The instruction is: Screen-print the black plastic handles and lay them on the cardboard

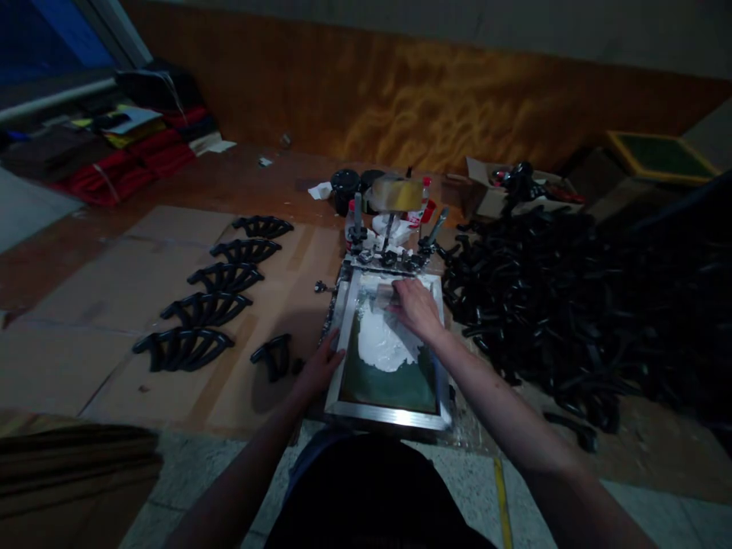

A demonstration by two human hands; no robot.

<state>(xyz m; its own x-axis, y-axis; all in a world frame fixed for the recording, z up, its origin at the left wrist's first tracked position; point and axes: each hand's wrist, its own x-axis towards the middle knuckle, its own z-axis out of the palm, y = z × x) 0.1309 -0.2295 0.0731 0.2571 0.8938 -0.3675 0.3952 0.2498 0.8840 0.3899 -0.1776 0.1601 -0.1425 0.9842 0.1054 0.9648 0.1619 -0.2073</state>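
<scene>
A metal-framed printing screen lies flat in front of me, its green mesh smeared with white ink. My right hand is closed on a squeegee at the far end of the screen, over the ink. My left hand grips the screen's left frame edge, fingers curled on it. A clamp hinge holds the far side of the screen.
Rows of black curved plastic parts lie on cardboard at left, one loose part near my left hand. A large heap of black parts fills the right. Ink tubs and bottles stand behind the screen.
</scene>
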